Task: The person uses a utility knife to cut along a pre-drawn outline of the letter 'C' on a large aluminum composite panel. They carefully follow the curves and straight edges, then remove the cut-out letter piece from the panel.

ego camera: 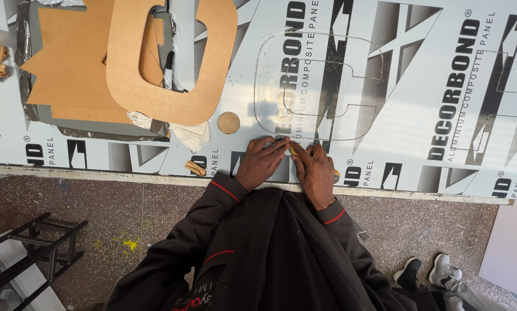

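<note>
Brown tool (296, 151) pinched by both hands (260, 163) (314, 173), panel (420, 115) edge close

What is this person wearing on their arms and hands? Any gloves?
No gloves: the left hand and right hand are bare. Both arms are in long, loose sleeves of a dark grey-black jacket. Each cuff is ribbed and edged with a thin red stripe, and another red line runs across the left sleeve.

The small yellowish thing (293, 151) is staying mostly hidden under the right hand (314, 173). The picture's top edge is cutting off the brown cutout board (172, 57).
</note>
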